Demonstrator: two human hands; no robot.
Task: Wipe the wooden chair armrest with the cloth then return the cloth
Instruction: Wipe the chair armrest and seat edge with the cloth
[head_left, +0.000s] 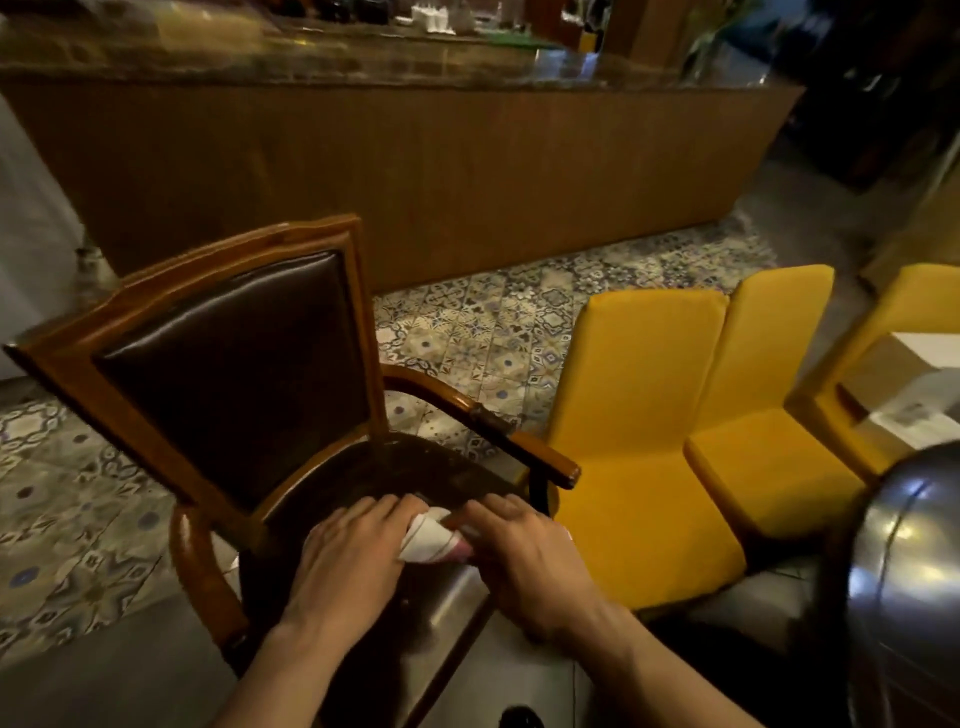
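A wooden armchair (197, 322) with a dark leather back and seat stands in front of me. Its far armrest (524, 441) curves out on the right, and its near armrest (200, 561) curves down at the lower left. A small white cloth (428, 538) with thin stripes lies bunched over the seat's front. My left hand (348, 556) rests on its left side and my right hand (524, 556) covers its right side. Fingers of both hands pinch the cloth between them.
Two yellow padded chairs (644, 441) stand close on the right, a third (914, 312) beyond. A long wooden counter (415, 171) runs across the back. A shiny metal dome (914, 571) sits at the lower right. Patterned tiles (493, 332) cover the floor.
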